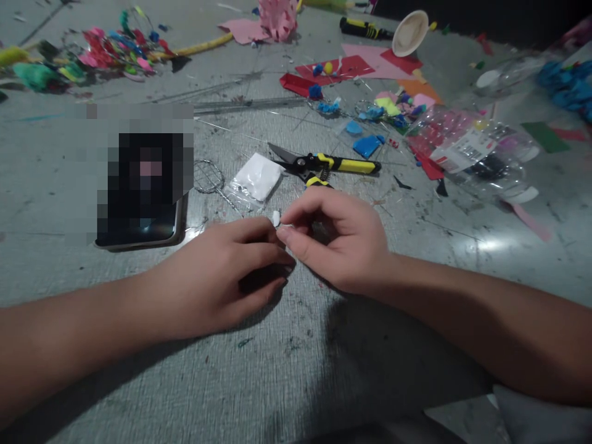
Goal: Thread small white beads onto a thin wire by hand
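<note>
My left hand [226, 268] and my right hand [340, 237] meet fingertip to fingertip low over the table. A small white lump [276, 217], perhaps modelling clay, pokes up between them. My right thumb and index finger are pinched at it. My left fingers are curled closed against it, their tips partly hidden. Just beyond lies a white block in a clear plastic packet [256, 179]. Behind my right hand, pruning shears [342, 163] with yellow and black handles lie with blades apart. A twisted wire loop [209, 177] rests beside the packet.
A phone [143, 203], partly pixelated, lies left of the packet. A clear plastic bottle [472, 148] lies at the right. Farther back are a paper cup [411, 33], a black and yellow tool [363, 28], red paper [342, 68], several colourful clay bits and a yellow rod [194, 47].
</note>
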The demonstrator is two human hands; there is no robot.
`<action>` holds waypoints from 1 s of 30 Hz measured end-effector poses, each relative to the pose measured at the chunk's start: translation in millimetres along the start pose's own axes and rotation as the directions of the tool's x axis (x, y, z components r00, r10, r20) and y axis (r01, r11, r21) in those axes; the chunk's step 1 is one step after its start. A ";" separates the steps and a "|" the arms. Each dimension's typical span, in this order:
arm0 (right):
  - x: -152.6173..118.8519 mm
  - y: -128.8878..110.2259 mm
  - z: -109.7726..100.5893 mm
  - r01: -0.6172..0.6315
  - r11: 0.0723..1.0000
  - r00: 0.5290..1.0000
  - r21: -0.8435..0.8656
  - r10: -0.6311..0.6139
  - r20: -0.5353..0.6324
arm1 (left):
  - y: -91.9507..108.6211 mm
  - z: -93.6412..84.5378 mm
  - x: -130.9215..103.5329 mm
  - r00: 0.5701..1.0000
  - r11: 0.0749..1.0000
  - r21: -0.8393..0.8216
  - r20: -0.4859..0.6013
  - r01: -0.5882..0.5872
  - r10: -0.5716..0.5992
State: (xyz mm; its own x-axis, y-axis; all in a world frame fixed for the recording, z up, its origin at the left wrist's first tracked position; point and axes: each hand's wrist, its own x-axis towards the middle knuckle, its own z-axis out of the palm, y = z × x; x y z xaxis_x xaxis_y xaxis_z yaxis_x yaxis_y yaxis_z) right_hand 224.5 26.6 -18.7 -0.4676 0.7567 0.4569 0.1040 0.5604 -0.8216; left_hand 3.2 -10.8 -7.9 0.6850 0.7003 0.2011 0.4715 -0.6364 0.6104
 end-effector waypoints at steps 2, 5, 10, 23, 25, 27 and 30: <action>-0.5 0.4 0.6 -0.022 1.000 1.000 0.018 0.022 0.003 | 0.1 1.8 0.6 1.000 1.000 0.015 -0.014 0.002 -0.002; -1.1 1.3 1.2 -0.046 0.998 0.999 0.051 0.047 -0.020 | -0.9 4.9 0.6 0.999 1.000 0.028 -0.030 0.013 -0.012; -2.3 3.9 -0.7 -0.070 0.994 0.992 0.080 0.077 -0.095 | -2.2 5.2 -0.3 0.999 1.000 -0.030 -0.039 0.008 -0.009; -5.6 -9.5 -9.3 0.126 0.988 0.992 0.091 -0.127 0.003 | -0.9 -0.7 2.1 0.905 0.372 -0.914 -0.013 0.161 -0.425; -5.3 -10.7 -9.6 0.198 0.977 0.975 0.079 -0.205 0.090 | -1.0 1.8 0.2 0.883 0.283 -0.941 0.034 0.186 -0.468; -5.3 -11.2 -9.4 0.237 0.970 0.958 0.055 -0.243 0.154 | 0.2 2.0 -0.6 0.880 0.230 -0.953 0.067 0.196 -0.471; -5.7 -10.6 -7.9 0.265 0.963 0.950 0.046 -0.269 0.159 | 2.7 -0.5 0.3 0.893 0.213 -0.960 0.073 0.184 -0.445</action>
State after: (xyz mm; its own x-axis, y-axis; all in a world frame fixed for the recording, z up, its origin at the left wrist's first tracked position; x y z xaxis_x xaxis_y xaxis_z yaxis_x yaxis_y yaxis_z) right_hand 233.0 18.9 -9.9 -0.6117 0.5149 0.6007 -0.0642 0.7245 -0.6863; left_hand 4.3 -12.1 -5.8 0.4423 0.8846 -0.1480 -0.3063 0.3040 0.9021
